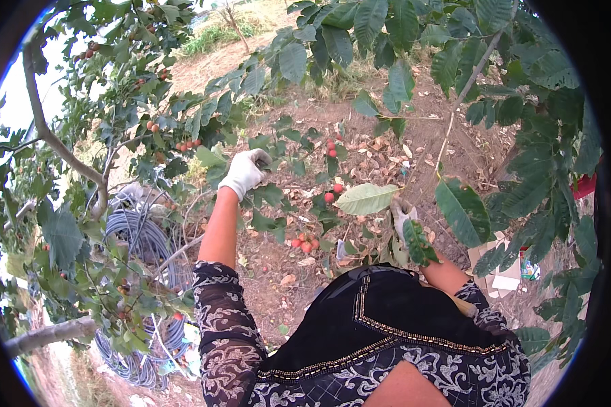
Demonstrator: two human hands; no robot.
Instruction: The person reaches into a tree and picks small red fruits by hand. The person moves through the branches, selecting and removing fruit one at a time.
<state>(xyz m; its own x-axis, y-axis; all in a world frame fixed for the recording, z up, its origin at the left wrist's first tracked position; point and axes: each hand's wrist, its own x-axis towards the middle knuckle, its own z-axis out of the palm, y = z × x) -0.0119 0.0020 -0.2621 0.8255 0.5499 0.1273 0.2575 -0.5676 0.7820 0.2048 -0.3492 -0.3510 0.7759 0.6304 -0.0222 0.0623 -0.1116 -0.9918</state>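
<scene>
My left hand (245, 172), in a white glove, is raised among the lobed leaves of a hawthorn branch (270, 196). Its fingers curl in at the leafy twigs and seem to grip one, though the foliage hides the exact hold. Red hawthorn fruits (305, 243) hang in a cluster below and to its right, with more red fruits (333, 193) higher up. My right hand (401, 216), also gloved, is lower at the right, behind a pale upturned leaf (366, 198) and a green leaf (417, 241). Those leaves cover much of it, so its fingers cannot be made out.
Coils of grey hose or cable (137, 229) lie at the left, behind a thick bare branch (66, 152). Large toothed leaves (463, 208) hang close at the right. Flattened cardboard (496, 269) rests on soil strewn with dry leaves. A wooden handle (461, 304) shows beside my right forearm.
</scene>
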